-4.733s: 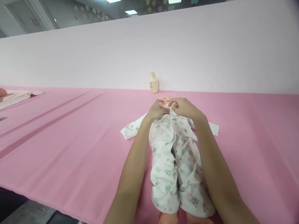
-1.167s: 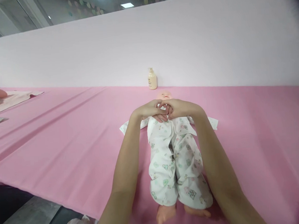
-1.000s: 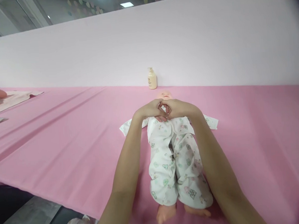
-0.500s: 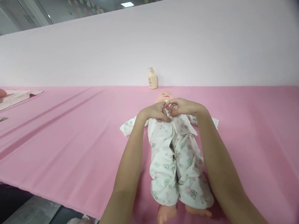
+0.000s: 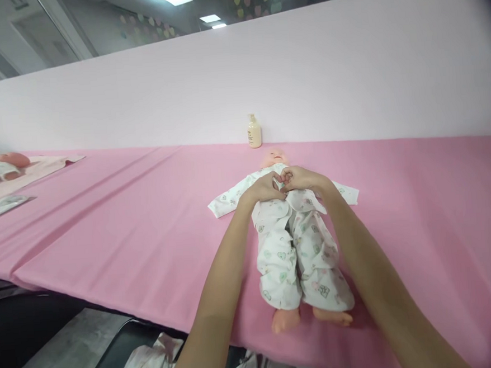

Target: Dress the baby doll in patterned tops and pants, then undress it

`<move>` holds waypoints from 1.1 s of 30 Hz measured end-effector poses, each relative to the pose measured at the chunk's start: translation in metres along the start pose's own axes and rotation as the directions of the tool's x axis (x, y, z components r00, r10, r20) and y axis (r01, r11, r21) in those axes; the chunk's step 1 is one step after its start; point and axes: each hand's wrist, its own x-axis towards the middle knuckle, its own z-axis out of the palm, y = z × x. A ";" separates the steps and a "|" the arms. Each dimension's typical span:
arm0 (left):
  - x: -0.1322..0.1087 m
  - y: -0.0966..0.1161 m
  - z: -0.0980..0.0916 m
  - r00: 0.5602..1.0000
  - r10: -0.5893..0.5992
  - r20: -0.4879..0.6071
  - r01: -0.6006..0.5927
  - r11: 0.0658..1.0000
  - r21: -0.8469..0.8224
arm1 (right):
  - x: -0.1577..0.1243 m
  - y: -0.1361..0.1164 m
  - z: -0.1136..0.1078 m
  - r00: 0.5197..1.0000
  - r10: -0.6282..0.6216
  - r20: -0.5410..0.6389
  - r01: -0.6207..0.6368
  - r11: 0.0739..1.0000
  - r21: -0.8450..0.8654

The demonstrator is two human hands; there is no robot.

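A baby doll (image 5: pixel 275 158) lies on its back on the pink mat, feet towards me. It wears a white printed baby shirt (image 5: pixel 230 199) with both sleeves spread out sideways, and matching trousers (image 5: pixel 277 263). My left hand (image 5: pixel 267 187) and my right hand (image 5: pixel 302 178) meet over the doll's chest. Their fingers are bent and closed at the front of the shirt, fingertips almost touching. What exactly lies between the fingertips is too small to make out, though it appears to be the shirt's front. Below the hands the shirt's lower flaps hang apart over the trousers.
A cream pump bottle (image 5: pixel 254 132) stands behind the doll's head against the white partition (image 5: pixel 347 76). On the far left another doll (image 5: pixel 13 160) lies on a cloth, near a flat packet (image 5: pixel 3 209). White fabric (image 5: pixel 151 363) rests on a dark chair below the pink mat's (image 5: pixel 148 235) edge.
My hands stay at the doll's chest, with the right fingers now more tightly curled. The camera view has shifted, and more of the left sleeve and the shirt's collar area shows.
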 end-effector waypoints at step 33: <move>-0.085 -0.037 0.063 0.740 0.213 -0.639 -0.179 0.977 0.118 | -0.134 0.042 0.097 0.730 0.058 -0.681 -0.045 0.998 0.037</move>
